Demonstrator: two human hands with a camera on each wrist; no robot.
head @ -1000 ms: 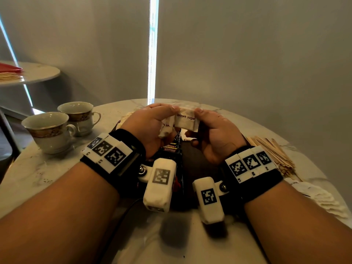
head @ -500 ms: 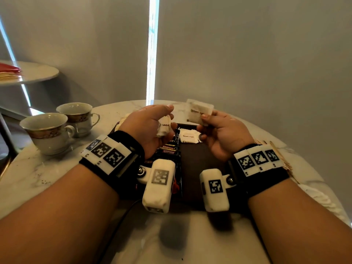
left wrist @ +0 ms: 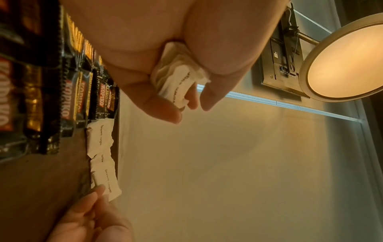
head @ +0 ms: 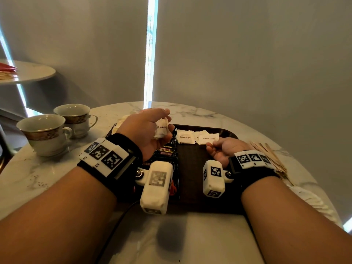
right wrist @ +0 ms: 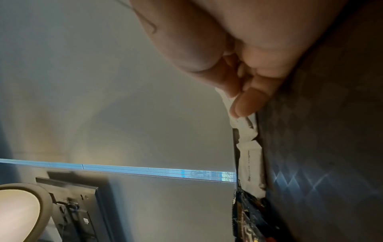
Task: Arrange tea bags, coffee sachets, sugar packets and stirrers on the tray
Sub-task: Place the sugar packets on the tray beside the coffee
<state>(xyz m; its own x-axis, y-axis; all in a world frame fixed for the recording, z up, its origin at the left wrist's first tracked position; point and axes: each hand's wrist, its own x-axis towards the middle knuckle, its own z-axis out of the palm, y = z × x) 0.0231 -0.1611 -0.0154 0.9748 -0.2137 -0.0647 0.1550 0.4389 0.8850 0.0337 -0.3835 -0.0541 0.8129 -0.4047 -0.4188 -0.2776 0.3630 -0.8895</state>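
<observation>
A dark brown tray lies on the marble table. Black Kopiko coffee sachets line its left side. White brown-sugar packets lie in a row along its far edge. My left hand hovers above the sachets and grips a small stack of sugar packets, also seen in the left wrist view. My right hand is low on the tray and pinches the near corner of the rightmost sugar packet, with thumb and forefinger on its edge.
Wooden stirrers lie in a pile right of the tray. White paper packets lie at the table's right edge, more behind my left hand. Two teacups stand at the left. A wall is close behind.
My right hand took one packet off the stack in my left hand, carried it right and lowered it onto the tray at the row's end. My left hand has barely moved.
</observation>
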